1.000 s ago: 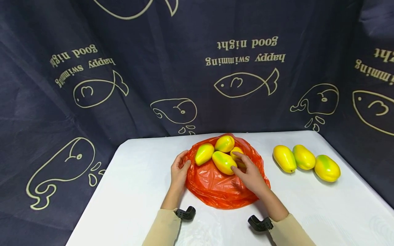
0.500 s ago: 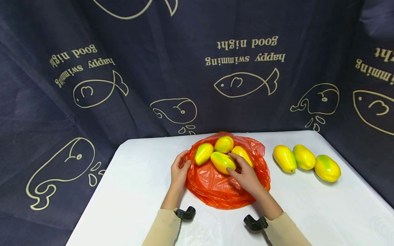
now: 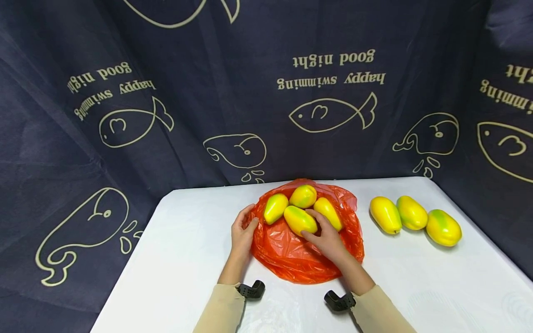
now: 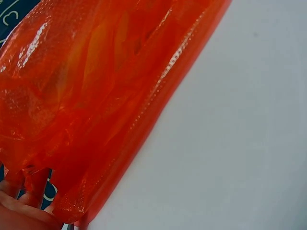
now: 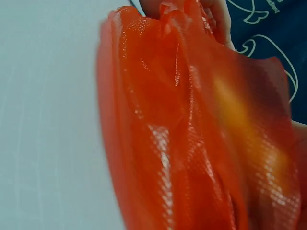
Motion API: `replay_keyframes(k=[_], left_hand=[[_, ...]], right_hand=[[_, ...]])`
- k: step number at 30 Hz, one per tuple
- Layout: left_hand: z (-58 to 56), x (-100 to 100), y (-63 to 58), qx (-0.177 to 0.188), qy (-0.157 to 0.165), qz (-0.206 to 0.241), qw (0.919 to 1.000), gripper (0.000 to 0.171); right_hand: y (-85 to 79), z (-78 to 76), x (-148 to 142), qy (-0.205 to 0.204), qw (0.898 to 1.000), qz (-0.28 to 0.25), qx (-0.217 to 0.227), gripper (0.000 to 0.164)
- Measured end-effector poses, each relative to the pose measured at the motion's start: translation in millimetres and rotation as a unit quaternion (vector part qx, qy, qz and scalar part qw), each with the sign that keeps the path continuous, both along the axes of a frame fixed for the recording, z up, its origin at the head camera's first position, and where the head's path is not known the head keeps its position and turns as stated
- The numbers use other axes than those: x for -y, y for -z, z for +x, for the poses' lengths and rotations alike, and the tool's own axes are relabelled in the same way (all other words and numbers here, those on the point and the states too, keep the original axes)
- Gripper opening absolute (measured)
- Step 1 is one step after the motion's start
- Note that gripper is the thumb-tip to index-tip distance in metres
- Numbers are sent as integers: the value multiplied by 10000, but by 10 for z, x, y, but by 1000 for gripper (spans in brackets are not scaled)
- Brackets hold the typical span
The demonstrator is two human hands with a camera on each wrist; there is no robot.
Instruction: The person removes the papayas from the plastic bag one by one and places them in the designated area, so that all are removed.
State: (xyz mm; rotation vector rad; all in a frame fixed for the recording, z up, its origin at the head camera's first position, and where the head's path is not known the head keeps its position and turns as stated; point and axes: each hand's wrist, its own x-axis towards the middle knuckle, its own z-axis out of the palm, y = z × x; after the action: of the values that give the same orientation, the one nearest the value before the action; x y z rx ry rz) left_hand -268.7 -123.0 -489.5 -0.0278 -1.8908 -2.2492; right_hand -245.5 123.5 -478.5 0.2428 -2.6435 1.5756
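Red, thin, crinkled plastic forms the bag (image 3: pixel 287 247) on the white table (image 3: pixel 195 259), its mouth spread wide in my head feed. From its centre, the left hand (image 3: pixel 243 233) is at 9 o'clock, thumb and fingers gripping the rim. The right hand (image 3: pixel 330 240) reaches in from 4 o'clock, fingers and thumb curled round one end of a glossy, oval, yellow-green mango-like fruit (image 3: pixel 299 220) at 11 o'clock, near centre. Three similar pieces (image 3: pixel 304 196) lie inside at 10, 12 and 1 o'clock; three loose fruits (image 3: pixel 412 212) sit outside at 3 o'clock. To handle this well, I judge I should hold the rim wide, guide the gripped fruit slowly, and spare the film any snag or drag
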Motion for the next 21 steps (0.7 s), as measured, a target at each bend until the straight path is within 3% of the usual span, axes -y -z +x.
replay_keyframes(k=[13,20,21], left_hand=[[-9,5,14,-10,-16,52,10000,43],[31,6,-64,89,59,121,9999,44],[6,10,-25,82,46,122,9999,44]], right_hand=[[37,-51,59,196,9998,-86,-26,66],[48,-38,58,203,9997,-143,-83,65],[46,-36,60,209,9996,-155,-79,65]])
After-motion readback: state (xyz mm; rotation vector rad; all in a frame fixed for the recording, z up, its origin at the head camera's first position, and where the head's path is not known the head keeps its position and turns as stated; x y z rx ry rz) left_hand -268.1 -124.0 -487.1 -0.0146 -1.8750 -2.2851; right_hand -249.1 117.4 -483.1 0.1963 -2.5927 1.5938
